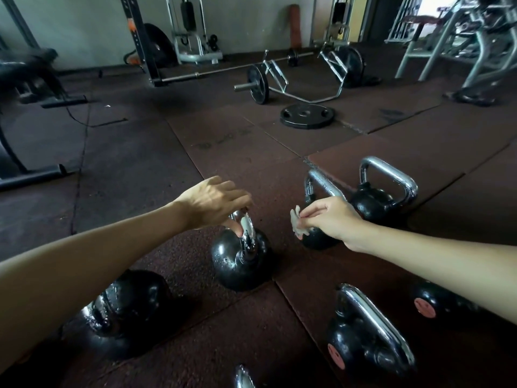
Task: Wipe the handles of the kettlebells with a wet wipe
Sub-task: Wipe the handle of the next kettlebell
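Kettlebell [240, 264], on the floor: left hand [212, 203] grips its handle [248, 233]. Right hand [333, 217] pinches wet wipe [298, 225], clear of metal. Risk: thin pinch may drop wipe.

Of the person, only two arms are seen. The left forearm [98, 253] and the right forearm [433, 250] are shown bare along their whole visible length, slender and smooth. On the back of the left hand [212, 201] raised tendons and faint veins are marked. The right hand [333, 217] is shown bare as well, its knuckles softly outlined.
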Tool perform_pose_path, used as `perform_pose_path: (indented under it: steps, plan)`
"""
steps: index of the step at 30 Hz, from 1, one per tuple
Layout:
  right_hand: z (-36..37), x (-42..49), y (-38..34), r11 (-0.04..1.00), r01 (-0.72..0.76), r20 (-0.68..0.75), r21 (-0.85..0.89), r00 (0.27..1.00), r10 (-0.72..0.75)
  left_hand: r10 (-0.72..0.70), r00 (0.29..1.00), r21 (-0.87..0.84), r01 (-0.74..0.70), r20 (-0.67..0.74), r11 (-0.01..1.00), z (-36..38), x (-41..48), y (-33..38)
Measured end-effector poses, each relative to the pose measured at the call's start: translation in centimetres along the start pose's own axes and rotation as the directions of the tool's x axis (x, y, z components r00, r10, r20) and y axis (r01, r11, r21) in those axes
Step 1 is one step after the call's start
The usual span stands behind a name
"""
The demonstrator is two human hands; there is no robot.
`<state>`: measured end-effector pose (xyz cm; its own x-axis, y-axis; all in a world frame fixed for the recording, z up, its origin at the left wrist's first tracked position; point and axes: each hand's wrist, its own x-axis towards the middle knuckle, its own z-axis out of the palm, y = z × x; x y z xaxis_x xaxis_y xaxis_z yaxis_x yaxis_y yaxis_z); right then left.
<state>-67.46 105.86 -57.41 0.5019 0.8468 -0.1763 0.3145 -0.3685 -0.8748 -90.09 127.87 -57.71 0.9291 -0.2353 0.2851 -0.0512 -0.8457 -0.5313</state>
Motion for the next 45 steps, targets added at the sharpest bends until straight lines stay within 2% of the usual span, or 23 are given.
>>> perform_pose_path:
  steps: [7,9,12,13,16,18,21,23,24,28,30,34,37,40,43,45]
  plan:
    - [0.3,1.6,0.5,1.0,-0.023,-0.048,0.02,0.999,0.024,-0.059,0.998,0.037,0.061,-0.029,0.997,-0.8,0.4,0.7]
    - [0.6,1.5,0.3,1.0,-0.009,-0.039,0.014,0.999,0.01,-0.106,0.993,-0.067,0.109,0.046,0.992,-1.5,0.5,0.3]
    - [0.7,0.9,-0.2,1.0,-0.021,-0.044,0.016,0.999,0.021,-0.191,0.946,-0.206,0.249,0.263,0.946,-2.8,0.9,-0.2]
    - [0.6,0.8,-0.4,1.0,-0.029,-0.069,0.006,0.997,0.029,-0.201,0.94,-0.239,0.269,0.276,0.933,-3.1,1.1,-0.4]
    - [-0.5,0.5,-1.2,0.998,-0.039,-0.147,-0.058,0.989,0.03,-0.265,0.95,-0.396,0.31,0.165,0.865,-3.6,2.8,-0.2]
    - [-1.9,0.2,-1.7,0.989,-0.046,-0.169,-0.139,0.985,0.022,-0.337,0.927,-0.427,0.375,0.166,0.823,-4.0,5.4,0.4]
    - [-4.1,-0.3,-2.1,0.965,-0.049,-0.196,-0.259,0.981,-0.003,-0.454,0.84,-0.365,0.54,0.298,0.758,-4.3,10.3,1.8]
    - [-5.6,0.0,-2.2,0.951,-0.026,-0.213,-0.309,0.976,-0.042,-0.486,0.75,-0.352,0.648,0.449,0.675,-3.8,12.9,2.6]
    - [-6.3,0.2,-2.4,0.944,-0.012,-0.222,-0.33,0.973,-0.065,-0.483,0.706,-0.391,0.698,0.518,0.6,-3.6,14.0,2.8]
    - [-9.0,1.7,-2.4,0.876,0.058,-0.247,-0.479,0.949,-0.198,-0.391,0.606,-0.604,0.784,0.693,0.143,-2.5,16.3,4.0]
    - [-10.0,2.5,-2.0,0.81,0.111,-0.164,-0.576,0.955,-0.247,-0.404,0.552,-0.604,0.797,0.73,-0.001,-1.8,16.6,4.8]
    - [-11.3,3.8,-1.2,0.706,0.254,0.002,-0.661,0.942,-0.337,-0.429,0.478,-0.588,0.792,0.766,-0.166,0.3,16.4,5.7]
    - [-12.2,5.3,-0.1,0.609,0.398,0.151,-0.686,0.897,-0.415,-0.431,0.443,-0.552,0.817,0.786,-0.167,1.8,16.8,6.7]
    - [-13.1,7.2,1.7,0.506,0.515,0.253,-0.692,0.829,-0.498,-0.448,0.385,-0.518,0.825,0.807,-0.225,3.4,17.6,8.3]
    - [-13.0,8.5,3.8,0.41,0.635,0.355,-0.655,0.737,-0.575,-0.464,0.345,-0.496,0.83,0.816,-0.255,4.6,18.9,9.7]
    - [-12.9,9.2,4.5,0.378,0.7,0.421,-0.607,0.685,-0.594,-0.498,0.286,-0.468,0.835,0.819,-0.289,4.7,19.9,10.6]
